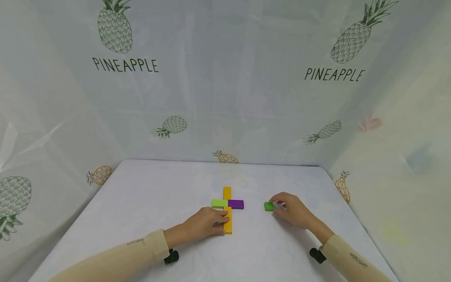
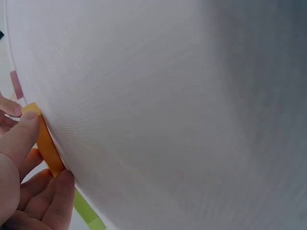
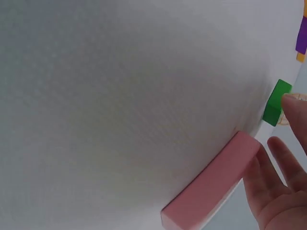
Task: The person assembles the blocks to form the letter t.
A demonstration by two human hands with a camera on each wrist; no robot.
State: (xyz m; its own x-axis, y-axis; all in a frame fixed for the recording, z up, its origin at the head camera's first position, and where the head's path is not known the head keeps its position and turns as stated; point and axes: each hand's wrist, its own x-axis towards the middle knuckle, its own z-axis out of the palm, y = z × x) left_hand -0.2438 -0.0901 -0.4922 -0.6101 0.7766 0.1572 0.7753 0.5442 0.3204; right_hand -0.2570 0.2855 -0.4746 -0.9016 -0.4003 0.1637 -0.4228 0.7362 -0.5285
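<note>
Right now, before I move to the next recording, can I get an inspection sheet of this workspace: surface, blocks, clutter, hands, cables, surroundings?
Surface: white tabletop, seen level in the head view.
Blocks: farther orange block, light green block, purple block and nearer orange block make a cross; green block lies apart, to the right.
Extra block: pink block, shown in the right wrist view.
Clutter: nothing seen.
Left fingers: holding the nearer orange block.
Right fingers: at the green block; grip unclear.
Cables: nothing seen.
Surroundings: pineapple-print sheeting behind and beside the tabletop.
</note>
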